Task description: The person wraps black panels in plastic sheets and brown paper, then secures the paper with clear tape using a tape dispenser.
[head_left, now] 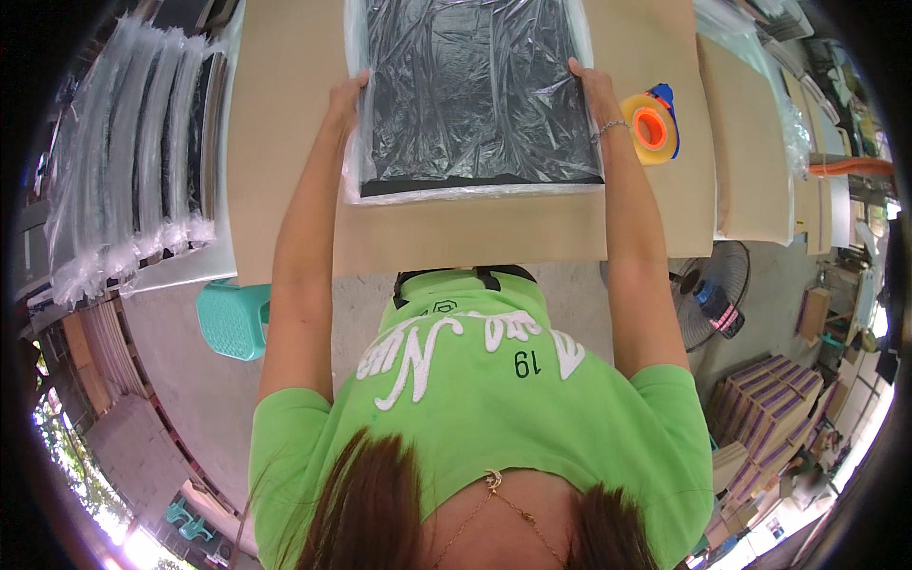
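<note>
A flat black rectangular panel [480, 95] wrapped in clear, wrinkled plastic lies on the brown board-covered table [475, 233]. My left hand [349, 97] grips its left edge, with the thumb on top and the other fingers mostly hidden at the side. On the opposite edge, my right hand [595, 93] holds the panel in the same manner, a chain bracelet at the wrist. The plastic extends a little past the dark face along the near edge and sides. The panel's far end runs out of view. Close to my right wrist lies a tape roll [663, 141], yellow with an orange core and a blue holder.
Several plastic-wrapped panels [142, 142] stand in a row left of the table. Brown boards [746, 142] lie along the right side. Below are a turquoise stool [235, 321] at left and a fan [708, 294] at right. Stacked wooden pieces [769, 399] rest farther right.
</note>
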A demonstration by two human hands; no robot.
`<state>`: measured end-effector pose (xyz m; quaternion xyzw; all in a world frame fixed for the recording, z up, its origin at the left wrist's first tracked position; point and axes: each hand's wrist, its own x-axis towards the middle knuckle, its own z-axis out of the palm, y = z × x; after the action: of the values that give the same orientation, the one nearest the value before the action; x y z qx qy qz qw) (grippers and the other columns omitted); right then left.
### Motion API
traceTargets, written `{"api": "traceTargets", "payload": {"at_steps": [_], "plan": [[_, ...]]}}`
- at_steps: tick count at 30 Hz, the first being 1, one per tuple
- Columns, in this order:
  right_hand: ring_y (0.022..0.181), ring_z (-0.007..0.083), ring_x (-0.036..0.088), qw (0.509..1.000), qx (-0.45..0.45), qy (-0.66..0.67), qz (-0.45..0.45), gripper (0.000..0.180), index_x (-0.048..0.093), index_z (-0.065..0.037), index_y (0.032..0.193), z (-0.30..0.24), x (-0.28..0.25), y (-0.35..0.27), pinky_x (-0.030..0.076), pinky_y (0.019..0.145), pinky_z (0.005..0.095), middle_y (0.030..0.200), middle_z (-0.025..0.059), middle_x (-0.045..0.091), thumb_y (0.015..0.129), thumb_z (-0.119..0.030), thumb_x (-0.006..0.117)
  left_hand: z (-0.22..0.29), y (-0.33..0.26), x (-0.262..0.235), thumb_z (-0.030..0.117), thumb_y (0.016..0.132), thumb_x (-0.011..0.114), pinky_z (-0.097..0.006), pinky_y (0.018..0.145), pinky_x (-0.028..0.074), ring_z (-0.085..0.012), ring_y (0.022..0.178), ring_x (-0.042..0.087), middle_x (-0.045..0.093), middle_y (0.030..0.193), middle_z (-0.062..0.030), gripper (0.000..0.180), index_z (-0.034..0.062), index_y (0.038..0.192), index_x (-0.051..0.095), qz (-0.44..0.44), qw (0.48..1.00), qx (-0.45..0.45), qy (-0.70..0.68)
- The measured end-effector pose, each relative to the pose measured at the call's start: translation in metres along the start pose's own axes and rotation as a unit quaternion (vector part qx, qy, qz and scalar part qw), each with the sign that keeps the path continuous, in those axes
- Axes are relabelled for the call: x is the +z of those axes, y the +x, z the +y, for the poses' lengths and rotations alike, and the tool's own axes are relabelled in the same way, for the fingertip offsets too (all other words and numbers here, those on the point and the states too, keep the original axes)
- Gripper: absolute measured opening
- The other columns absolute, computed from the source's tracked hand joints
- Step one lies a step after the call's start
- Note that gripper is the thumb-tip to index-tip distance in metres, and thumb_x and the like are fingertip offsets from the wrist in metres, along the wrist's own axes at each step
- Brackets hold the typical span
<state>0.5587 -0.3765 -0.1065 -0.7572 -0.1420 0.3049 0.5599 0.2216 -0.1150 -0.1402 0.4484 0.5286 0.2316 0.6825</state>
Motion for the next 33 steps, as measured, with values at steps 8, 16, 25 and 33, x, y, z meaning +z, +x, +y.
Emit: {"api": "traceTargets", "payload": {"at_steps": [8,16,25,33], "plan": [[0.088,0.02,0.056,0.998,0.035,-0.002,0.043,0.056,0.062,0.013,0.102,-0.006,0.003,0.001,0.043,0.081,0.0329,0.099,0.0133,0.063,0.077,-0.034,0.077,0.0,0.006,0.003,0.021,0.086,0.065,-0.037,0.076,0.05,-0.025,0.086,0.063,0.065,0.096,-0.017,0.038,-0.0124,0.104,0.06,-0.008,1.0,0.026,-0.01],[0.077,0.0188,0.055,1.0,0.004,0.015,0.025,0.052,0.064,0.014,0.096,0.011,-0.001,0.018,0.044,0.07,0.0328,0.086,0.0102,0.063,0.074,-0.03,0.079,0.006,-0.003,0.001,0.021,0.088,0.063,-0.038,0.078,0.051,-0.0251,0.086,0.063,0.064,0.1,-0.0178,0.041,-0.0125,0.112,0.056,-0.051,0.998,0.018,-0.028],[0.078,0.0175,0.058,0.999,0.005,-0.035,0.016,0.051,0.064,0.013,0.098,0.001,-0.005,0.007,0.045,0.072,0.0319,0.089,0.0103,0.064,0.079,-0.033,0.074,0.008,-0.019,0.01,0.021,0.09,0.061,-0.038,0.079,0.051,-0.0247,0.089,0.063,0.064,0.102,-0.0162,0.04,-0.0091,0.116,0.056,-0.025,0.998,0.054,-0.018],[0.079,0.0171,0.057,0.999,0.004,-0.045,0.008,0.049,0.066,0.01,0.094,-0.005,-0.004,0.001,0.045,0.073,0.0326,0.089,0.0097,0.064,0.079,-0.036,0.074,0.002,-0.016,0.005,0.023,0.09,0.06,-0.034,0.077,0.05,-0.0223,0.089,0.062,0.064,0.103,-0.0144,0.042,-0.0079,0.119,0.054,-0.043,0.995,0.085,-0.012]]}}
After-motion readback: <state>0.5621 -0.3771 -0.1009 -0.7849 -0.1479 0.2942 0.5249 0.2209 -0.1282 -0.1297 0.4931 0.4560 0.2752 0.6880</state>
